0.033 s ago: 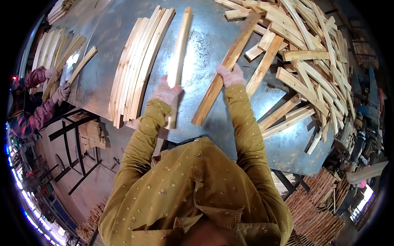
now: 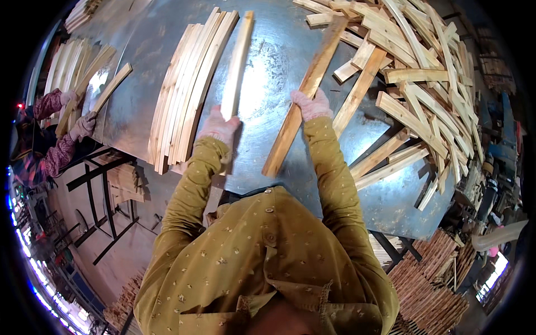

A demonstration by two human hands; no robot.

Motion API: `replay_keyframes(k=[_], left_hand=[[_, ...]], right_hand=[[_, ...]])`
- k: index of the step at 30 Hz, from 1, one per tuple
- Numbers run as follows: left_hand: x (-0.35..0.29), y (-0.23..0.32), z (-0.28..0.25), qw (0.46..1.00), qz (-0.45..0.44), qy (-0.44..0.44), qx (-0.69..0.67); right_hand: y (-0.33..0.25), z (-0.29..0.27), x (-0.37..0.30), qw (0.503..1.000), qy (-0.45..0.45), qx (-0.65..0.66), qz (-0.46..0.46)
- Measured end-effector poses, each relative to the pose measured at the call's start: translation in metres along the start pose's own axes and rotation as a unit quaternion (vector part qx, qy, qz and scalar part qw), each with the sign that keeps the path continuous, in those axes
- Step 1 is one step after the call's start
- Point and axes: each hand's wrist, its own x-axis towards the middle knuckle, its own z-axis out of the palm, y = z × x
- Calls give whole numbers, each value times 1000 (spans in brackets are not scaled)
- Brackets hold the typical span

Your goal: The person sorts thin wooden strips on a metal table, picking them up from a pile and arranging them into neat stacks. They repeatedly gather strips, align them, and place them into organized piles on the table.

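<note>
My left hand [image 2: 220, 125], in a pale pink glove, is closed at the near end of a pale wooden strip [image 2: 239, 64]. That strip lies lengthwise, pointing away from me, just right of a row of similar strips [image 2: 192, 89] set side by side. The other gloved hand, my right hand [image 2: 312, 106], grips a browner wooden strip [image 2: 304, 100] around its middle. This one slants from near left to far right, its far end by the loose pile. My right fingers wrap its edge; the left fingertips are partly hidden.
A big jumbled pile of wooden strips [image 2: 430, 84] covers the right of the metal table [image 2: 279, 67]. At far left, another person's gloved hands [image 2: 84, 125] hold wooden strips. Black metal frames [image 2: 100, 195] stand below the table's left edge; stacked wood [image 2: 430, 273] lies lower right.
The pale strip has shifted slightly left toward the row, and its near end no longer shows beyond my left hand. My left hand moved slightly left; the brown strip and right hand shifted a little.
</note>
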Motion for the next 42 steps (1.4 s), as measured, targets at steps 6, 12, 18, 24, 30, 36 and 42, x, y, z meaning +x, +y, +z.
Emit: replay_keyframes(k=[6,12,18,24,30,36,42], left_hand=[[-11,-71,-28,927,19,253,277],[14,-98,-24,929,-9,208,308],[-1,-113,-55,954,40,255,153],[56,-194,-127,942,-26,328,59],[69,-139,-118,986,-12,167,17],[86,-121,-149,960,138,-44,240],[172,-108,-116,934,349,63,49]], right_hand=[[-50,32,-100,970,-129,75,191],[6,58,-119,974,-138,-63,-169],[-228,105,100,986,-66,-79,-131],[-168,148,199,790,-180,-537,-232],[-61,226,24,930,-101,-352,-23],[-75,186,59,863,-175,-471,-52],[-80,210,90,835,-35,-537,-114]])
